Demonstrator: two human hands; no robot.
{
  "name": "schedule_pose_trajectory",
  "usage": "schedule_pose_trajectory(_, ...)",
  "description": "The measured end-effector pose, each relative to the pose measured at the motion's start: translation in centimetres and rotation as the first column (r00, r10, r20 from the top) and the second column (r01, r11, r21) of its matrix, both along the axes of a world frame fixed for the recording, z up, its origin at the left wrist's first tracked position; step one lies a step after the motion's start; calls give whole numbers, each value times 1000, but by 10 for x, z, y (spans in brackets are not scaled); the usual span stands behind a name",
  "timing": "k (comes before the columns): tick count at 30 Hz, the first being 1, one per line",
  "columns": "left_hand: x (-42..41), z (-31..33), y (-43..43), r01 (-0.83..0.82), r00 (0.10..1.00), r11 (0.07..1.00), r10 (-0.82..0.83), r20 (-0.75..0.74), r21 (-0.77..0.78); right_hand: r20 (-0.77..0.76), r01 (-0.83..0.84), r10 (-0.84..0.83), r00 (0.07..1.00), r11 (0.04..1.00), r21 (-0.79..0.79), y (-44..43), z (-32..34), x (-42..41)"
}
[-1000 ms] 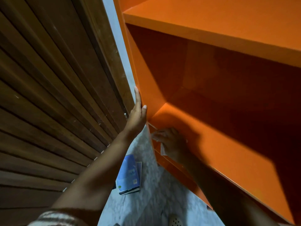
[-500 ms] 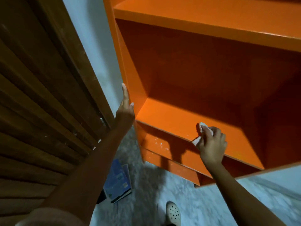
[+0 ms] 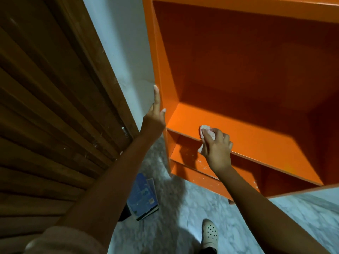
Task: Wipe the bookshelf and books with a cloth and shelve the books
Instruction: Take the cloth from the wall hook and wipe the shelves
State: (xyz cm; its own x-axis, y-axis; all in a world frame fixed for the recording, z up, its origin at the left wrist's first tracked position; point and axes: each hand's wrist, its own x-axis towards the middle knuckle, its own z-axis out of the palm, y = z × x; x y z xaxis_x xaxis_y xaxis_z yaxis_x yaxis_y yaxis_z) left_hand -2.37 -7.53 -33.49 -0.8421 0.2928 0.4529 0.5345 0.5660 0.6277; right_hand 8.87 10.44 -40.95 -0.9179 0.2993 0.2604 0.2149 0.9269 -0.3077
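Observation:
An orange bookshelf [image 3: 238,70] fills the upper right, its compartments holding no books. My right hand [image 3: 217,148] grips a small pale pink cloth [image 3: 206,132] pressed against the front edge of a shelf board [image 3: 256,136]. My left hand [image 3: 155,118] lies flat against the outer left side panel of the bookshelf, fingers pointing up. A small stack of blue books [image 3: 144,197] rests on the marble floor below, near the shelf's left corner. White specks mark the lower shelf.
A dark wooden slatted door [image 3: 51,107] stands at left, with a strip of pale wall [image 3: 124,52] between it and the shelf. My foot in a white perforated clog [image 3: 210,233] stands on the grey marble floor [image 3: 284,217].
My right hand with the cloth slid right along the shelf edge, then back toward the left. The view shifted, showing more wall and floor. My left hand stays on the side panel.

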Motion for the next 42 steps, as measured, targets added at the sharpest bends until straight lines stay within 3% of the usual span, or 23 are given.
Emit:
schedule_pose_trajectory(9, -5, 0, 0, -8, 990, 999, 2, 142, 43, 49, -227, 229, 972, 973, -37, -31, 8, -38)
schedule_pose_trajectory(17, -6, -8, -6, 62, 996, 993, -68, 51, 100, 31, -371, 380, 924, 915, -155, -36, 11, -75)
schedule_pose_trajectory(28, -2, -3, -6, 84, 994, 987, -92, 52, 133, -52, -392, 403, 914, 842, -371, -42, 5, -94)
schedule_pose_trajectory(34, -2, 0, -7, 84, 993, 983, -96, 63, 162, -80, -306, 300, 951, 862, -404, -46, 16, -98)
schedule_pose_trajectory(37, 0, -3, -8, 111, 988, 972, -131, 87, 205, -39, -379, 402, 915, 819, -431, -48, 16, -76)
schedule_pose_trajectory(40, 5, -13, -8, 74, 993, 978, -90, 73, 193, -101, -491, 507, 856, 736, -465, -56, 3, -40)
schedule_pose_trajectory(42, 9, -27, -8, 57, 993, 978, -77, 90, 201, -73, -498, 515, 854, 769, -402, -58, -18, -22)
